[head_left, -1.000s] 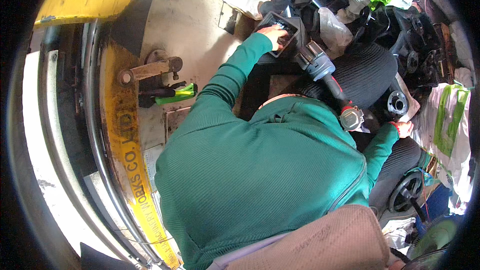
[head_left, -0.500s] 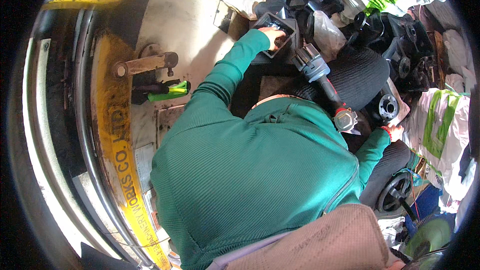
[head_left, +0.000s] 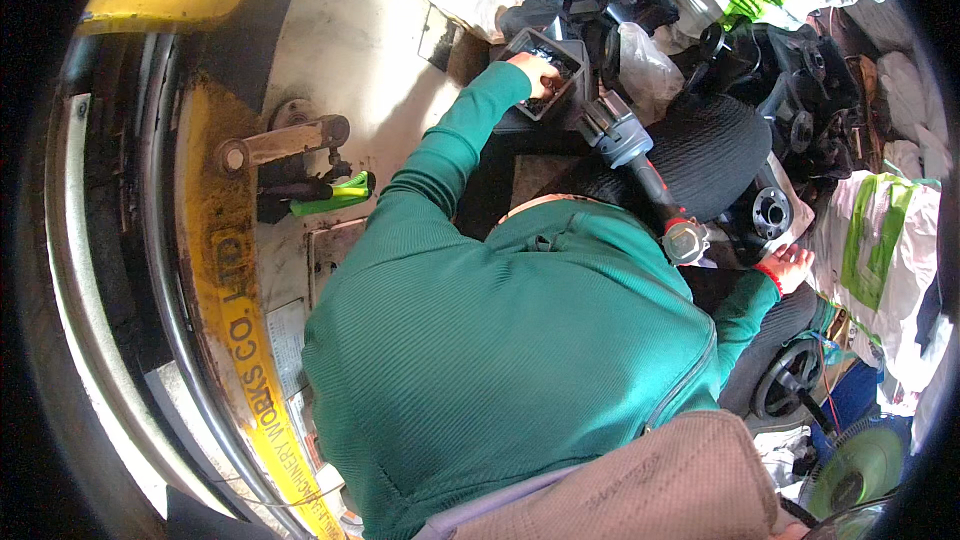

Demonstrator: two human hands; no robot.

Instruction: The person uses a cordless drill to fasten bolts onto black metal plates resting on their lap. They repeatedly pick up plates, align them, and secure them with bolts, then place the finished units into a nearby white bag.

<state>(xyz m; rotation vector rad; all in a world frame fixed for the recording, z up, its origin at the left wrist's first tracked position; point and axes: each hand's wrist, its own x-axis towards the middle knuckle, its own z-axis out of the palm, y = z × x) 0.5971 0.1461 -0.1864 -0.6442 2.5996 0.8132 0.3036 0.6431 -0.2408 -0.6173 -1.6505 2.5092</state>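
My left hand (head_left: 540,76) reaches into a grey open-topped box (head_left: 578,58) holding small dark pieces; the fingertips are hidden inside. On the right, my right hand (head_left: 786,268) has its fingers bent at the lower end of a black part with a round, holed flange (head_left: 770,212). The hand seems closed on that part's edge, though its grip is partly hidden. Between my hands, a long grey-and-black cordless power tool (head_left: 652,185) lies against my dark-clothed leg (head_left: 715,155). Its battery end points toward the box, and neither hand touches it.
Several black moulded parts (head_left: 800,90) are heaped at the far right, near white-and-green plastic bags (head_left: 868,240). A yellow machine frame (head_left: 215,210) with a metal lever (head_left: 285,143) stands at the left. A black handwheel (head_left: 787,380) and a green round fan (head_left: 855,475) are at the lower right.
The view has shifted slightly. My right hand has turned a little, with its fingers raised higher beside the black flanged part. My left hand stays in the grey box.
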